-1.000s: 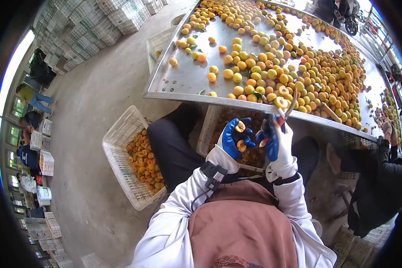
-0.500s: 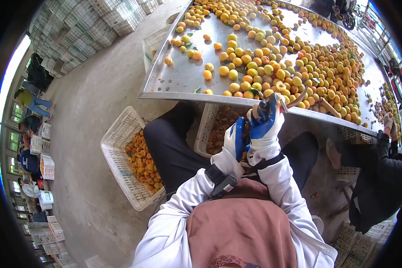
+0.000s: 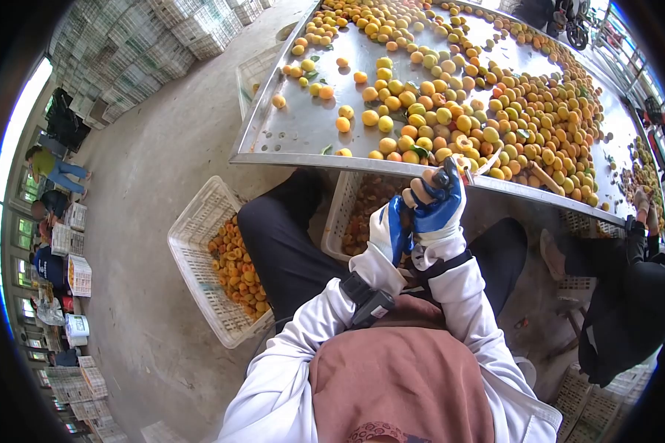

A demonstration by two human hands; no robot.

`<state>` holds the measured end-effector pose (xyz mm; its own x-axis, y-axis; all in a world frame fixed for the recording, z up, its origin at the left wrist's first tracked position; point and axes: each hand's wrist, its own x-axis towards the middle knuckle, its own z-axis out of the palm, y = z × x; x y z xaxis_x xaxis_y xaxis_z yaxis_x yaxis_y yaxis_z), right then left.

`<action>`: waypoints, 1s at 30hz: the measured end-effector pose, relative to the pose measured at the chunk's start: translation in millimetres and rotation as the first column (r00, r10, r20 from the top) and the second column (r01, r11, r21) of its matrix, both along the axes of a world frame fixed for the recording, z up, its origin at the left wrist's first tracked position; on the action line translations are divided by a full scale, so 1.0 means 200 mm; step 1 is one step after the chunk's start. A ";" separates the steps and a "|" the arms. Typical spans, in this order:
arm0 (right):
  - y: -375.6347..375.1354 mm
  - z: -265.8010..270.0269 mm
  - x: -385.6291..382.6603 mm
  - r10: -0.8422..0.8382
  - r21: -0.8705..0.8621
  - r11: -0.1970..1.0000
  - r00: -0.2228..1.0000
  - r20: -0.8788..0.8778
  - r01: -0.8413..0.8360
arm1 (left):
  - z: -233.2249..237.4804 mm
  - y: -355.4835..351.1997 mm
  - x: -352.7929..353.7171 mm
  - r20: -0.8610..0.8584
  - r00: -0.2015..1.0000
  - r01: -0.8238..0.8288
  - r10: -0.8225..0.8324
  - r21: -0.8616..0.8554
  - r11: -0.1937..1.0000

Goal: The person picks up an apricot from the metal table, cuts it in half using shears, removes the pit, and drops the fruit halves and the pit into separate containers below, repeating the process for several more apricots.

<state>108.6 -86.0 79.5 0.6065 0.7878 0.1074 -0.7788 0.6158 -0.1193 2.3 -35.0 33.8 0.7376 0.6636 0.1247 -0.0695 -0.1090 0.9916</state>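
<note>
My right hand (image 3: 440, 203), in a white and blue glove, is closed around a handle with a thin curved blade, apparently a knife (image 3: 489, 162), at the metal table's near edge. The blade points right over the apricots (image 3: 506, 129). Against it, my left hand (image 3: 393, 229), gloved alike, has its fingers curled; whatever is in them is hidden. Just beyond my hands, a cut apricot (image 3: 462, 143) shows its pale inside. Below the table edge, a crate (image 3: 335, 214) holds brownish pieces.
A white crate (image 3: 199, 295) of apricot halves stands on the floor left of my leg. The metal table (image 3: 295, 140) carries many apricots and a wooden stick (image 3: 547, 179). At right, another person's hand (image 3: 641, 201) is at the table. Stacked crates (image 3: 140, 55) and people are farther left.
My right hand has turned slightly, and the blade now catches bright light. Bare fingertips show between my hands. The two hands remain close together at the table edge.
</note>
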 end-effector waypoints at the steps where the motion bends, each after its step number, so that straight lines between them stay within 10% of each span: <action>1: -0.01 0.01 -0.02 0.000 -0.001 1.000 1.000 0.000 0.000 | -0.04 0.01 0.02 0.000 1.000 0.000 0.000 -0.001 1.000; 3: -0.03 0.03 -0.10 0.089 -0.117 0.989 0.995 -0.053 -0.095 | -0.08 0.04 0.06 0.276 0.960 0.181 0.048 -0.742 0.645; 10: -0.18 0.01 -0.06 -0.083 -0.375 0.916 0.981 0.176 0.145 | 0.07 0.21 -0.02 0.046 0.996 0.087 -0.074 -0.569 0.818; 12: -0.18 0.03 -0.11 -0.045 -0.695 0.673 0.952 0.302 0.252 | 0.05 0.21 -0.02 0.088 0.994 0.108 -0.071 -0.563 0.819; 15: -0.17 -0.10 -0.12 0.199 -0.902 0.336 0.916 0.349 0.271 | 0.06 0.16 0.02 0.109 0.993 -0.033 0.038 -0.045 0.998; 23: -0.14 -0.11 -0.18 0.230 -0.834 0.533 0.924 0.305 0.142 | 0.08 0.15 0.01 0.168 0.985 0.060 -0.024 -0.212 0.975; 30: -0.18 -0.12 -0.16 0.254 -0.744 0.642 0.865 0.432 0.183 | 0.01 0.14 0.00 0.126 0.988 0.092 -0.088 -0.025 0.995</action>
<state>77.2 -121.8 54.8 0.6189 0.7377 -0.2696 -0.5053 0.1112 -0.8558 2.8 -6.5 35.6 0.7744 0.6002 0.2001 -0.2013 -0.0661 0.9773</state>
